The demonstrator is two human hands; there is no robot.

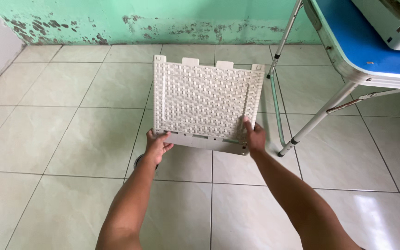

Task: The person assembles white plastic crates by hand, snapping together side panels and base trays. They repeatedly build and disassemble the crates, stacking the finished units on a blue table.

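Note:
I hold a cream plastic panel (pixel 207 99) with a woven basket-weave pattern out in front of me, above the tiled floor. It is roughly square, with small tabs along its far edge and a plain strip along its near edge. My left hand (pixel 156 145) grips the near left corner from below. My right hand (pixel 254 136) grips the near right corner, thumb lying on the patterned face. A small dark thing shows under my left wrist, mostly hidden.
A folding table (pixel 348 51) with a blue top and metal legs (pixel 318 118) stands at the right, a white box-like object (pixel 392 25) on it. Pale floor tiles (pixel 47 139) run to a peeling green wall (pixel 140 18) at the back.

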